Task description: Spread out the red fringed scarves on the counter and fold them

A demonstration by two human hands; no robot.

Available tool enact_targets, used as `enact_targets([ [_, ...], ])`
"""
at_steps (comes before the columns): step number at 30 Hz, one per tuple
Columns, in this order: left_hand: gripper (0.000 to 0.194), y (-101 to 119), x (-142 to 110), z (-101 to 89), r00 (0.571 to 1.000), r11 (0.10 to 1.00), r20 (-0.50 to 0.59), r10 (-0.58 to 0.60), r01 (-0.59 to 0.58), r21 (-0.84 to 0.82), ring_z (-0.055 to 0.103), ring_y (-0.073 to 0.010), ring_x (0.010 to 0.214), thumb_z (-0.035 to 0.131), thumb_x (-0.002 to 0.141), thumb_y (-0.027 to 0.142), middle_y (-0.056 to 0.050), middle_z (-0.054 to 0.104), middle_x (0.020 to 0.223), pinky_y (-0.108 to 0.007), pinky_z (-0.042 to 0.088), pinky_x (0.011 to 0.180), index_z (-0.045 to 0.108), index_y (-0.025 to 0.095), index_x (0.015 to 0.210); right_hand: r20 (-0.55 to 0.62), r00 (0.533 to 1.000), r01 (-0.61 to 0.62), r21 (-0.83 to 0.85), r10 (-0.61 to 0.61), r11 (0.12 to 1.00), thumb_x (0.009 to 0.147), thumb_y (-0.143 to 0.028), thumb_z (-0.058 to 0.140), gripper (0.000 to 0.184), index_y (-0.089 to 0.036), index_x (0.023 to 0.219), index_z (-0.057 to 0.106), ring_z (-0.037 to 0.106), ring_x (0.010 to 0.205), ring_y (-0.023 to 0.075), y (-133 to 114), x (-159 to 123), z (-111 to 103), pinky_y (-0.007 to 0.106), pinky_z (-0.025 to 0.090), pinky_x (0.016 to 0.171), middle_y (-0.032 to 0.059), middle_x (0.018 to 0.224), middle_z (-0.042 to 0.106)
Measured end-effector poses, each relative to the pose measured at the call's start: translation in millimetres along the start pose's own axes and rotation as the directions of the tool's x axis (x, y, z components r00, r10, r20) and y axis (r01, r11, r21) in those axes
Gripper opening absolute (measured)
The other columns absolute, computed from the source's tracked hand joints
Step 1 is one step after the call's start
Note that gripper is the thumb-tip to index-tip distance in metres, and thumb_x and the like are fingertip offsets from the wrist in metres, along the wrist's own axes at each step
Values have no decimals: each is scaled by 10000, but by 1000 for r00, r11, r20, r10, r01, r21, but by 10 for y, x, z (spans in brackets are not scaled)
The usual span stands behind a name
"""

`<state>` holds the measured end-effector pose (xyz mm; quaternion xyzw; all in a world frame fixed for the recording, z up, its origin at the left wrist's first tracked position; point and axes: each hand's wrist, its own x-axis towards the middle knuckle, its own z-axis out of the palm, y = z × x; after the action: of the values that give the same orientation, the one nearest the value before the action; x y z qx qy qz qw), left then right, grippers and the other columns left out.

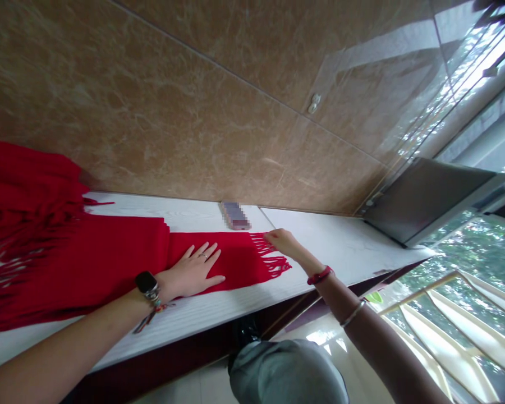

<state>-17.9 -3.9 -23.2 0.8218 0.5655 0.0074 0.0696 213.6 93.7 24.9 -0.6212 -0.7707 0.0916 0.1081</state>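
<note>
A red fringed scarf [231,255] lies lengthwise on the white table, its tassels [273,264] pointing right. Flat on its cloth rests my left hand [193,272], open with fingers spread, just right of a thicker folded section [126,247]. My right hand [283,241] is closed at the far corner of the fringe, fingers pinched on the tassels there; the fingertips are partly hidden. More red fringed fabric [25,185] is heaped at the far left, against the wall.
A phone [235,216] lies behind the scarf near the tiled wall [193,123]. The white tabletop [332,241] runs right to a grey box-like object [429,199] by the window. A pale slatted rack [446,314] stands at the lower right. A small hook [314,103] is on the wall.
</note>
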Motion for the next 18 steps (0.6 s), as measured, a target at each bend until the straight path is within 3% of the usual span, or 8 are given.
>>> enact_targets([
  [2, 715, -9, 9, 13, 1000, 1000, -9, -4, 4, 7, 92, -269, 1336, 309, 836, 577, -113, 143, 1452, -468, 118, 1048, 224, 125, 1384, 55, 997, 55, -40, -53, 998, 794, -189, 469, 243, -117, 663, 661, 606, 670, 138, -137, -16, 98, 192, 408, 578, 45, 637, 650],
  [5, 709, -20, 16, 24, 1000, 1000, -10, -2, 2, 13, 97, -264, 1337, 304, 839, 573, -108, 130, 1454, -468, 119, 1050, 226, 125, 1383, 91, 995, 38, -90, -30, 995, 818, -168, 454, 251, -118, 678, 656, 611, 738, 150, -184, 19, 205, 203, 417, 627, 71, 705, 663],
  [10, 703, -21, 6, 19, 1000, 1000, -12, 11, -11, 10, 102, -264, 1336, 305, 838, 574, -108, 133, 1453, -467, 124, 1049, 235, 134, 1381, 46, 994, -84, -197, 95, 977, 868, -313, 482, 227, -133, 955, 589, 587, 821, 156, 187, 108, 135, 334, 475, 726, 67, 950, 613],
  [12, 702, -24, 7, 24, 1000, 1000, -14, 8, -8, 7, 100, -266, 1336, 307, 837, 575, -109, 135, 1453, -469, 123, 1048, 238, 136, 1381, 16, 994, -101, -223, 107, 969, 878, -250, 447, 218, -115, 936, 608, 593, 835, 179, 318, 94, 50, 325, 458, 719, 97, 934, 626],
  [15, 691, -36, 21, 45, 1000, 1000, -28, 15, -15, -3, 97, -267, 1336, 309, 836, 572, -105, 143, 1453, -472, 122, 1045, 250, 147, 1378, -19, 999, -37, -229, 33, 973, 852, -131, 366, 290, -109, 877, 654, 596, 863, 191, 312, -9, -37, 263, 411, 714, 133, 900, 659],
  [18, 696, -52, 37, 66, 999, 1000, -34, 16, -16, -4, 103, -268, 1336, 305, 832, 579, -103, 145, 1453, -470, 121, 1044, 252, 152, 1378, 23, 995, 95, -195, -92, 976, 835, -158, 369, 296, -173, 885, 660, 598, 791, 139, 109, -173, 2, 204, 393, 663, 45, 853, 679],
])
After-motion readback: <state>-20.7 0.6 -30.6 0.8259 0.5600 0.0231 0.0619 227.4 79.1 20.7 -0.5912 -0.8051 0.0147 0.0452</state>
